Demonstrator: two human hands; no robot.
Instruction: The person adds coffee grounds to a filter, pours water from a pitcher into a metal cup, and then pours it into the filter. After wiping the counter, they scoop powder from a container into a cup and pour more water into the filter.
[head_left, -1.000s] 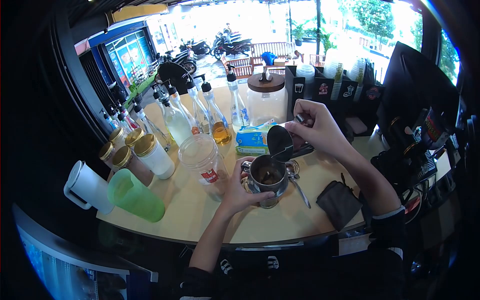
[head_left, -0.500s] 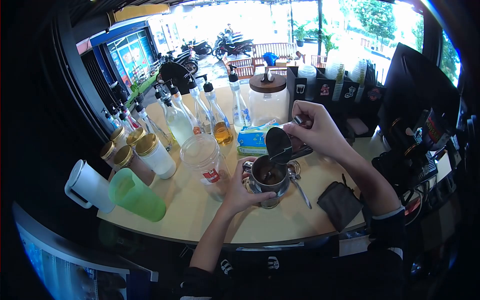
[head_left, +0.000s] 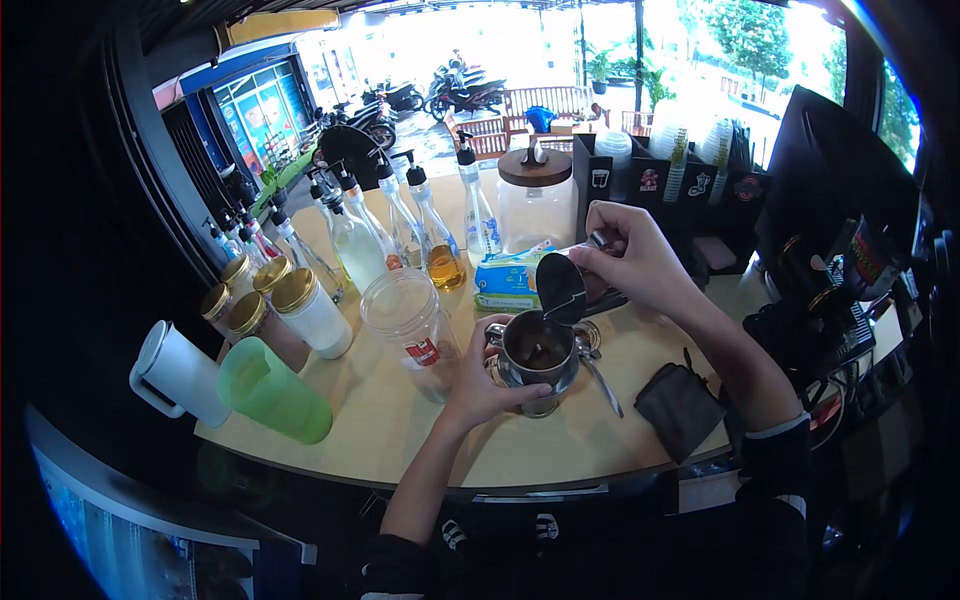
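My left hand [head_left: 492, 385] is wrapped round a shiny steel cup [head_left: 560, 375], its thumb across the near side. Brown liquid [head_left: 538, 350] shows inside the cup. Above the cup's far right rim, my right hand [head_left: 632, 258] grips a small steel pitcher [head_left: 562, 290] by its upper end. The pitcher is tilted, with its dark oval mouth low over the cup. Whether liquid is running from it I cannot make out. A spoon [head_left: 604, 388] lies just right of the cup. A clear plastic jar [head_left: 405, 320] stands close to my left hand.
Pump bottles [head_left: 440, 250] and gold-lidded jars [head_left: 310, 310] stand left and behind. A green jug [head_left: 275, 390] and white pitcher [head_left: 178, 375] are at far left. Behind my hands are a tissue pack [head_left: 505, 285] and wooden-lidded jar [head_left: 535, 205]. A dark pouch [head_left: 680, 408] lies right.
The small pitcher has shifted slightly to the right over the cup. The liquid in the cup looks a little different. Both hands keep their holds.
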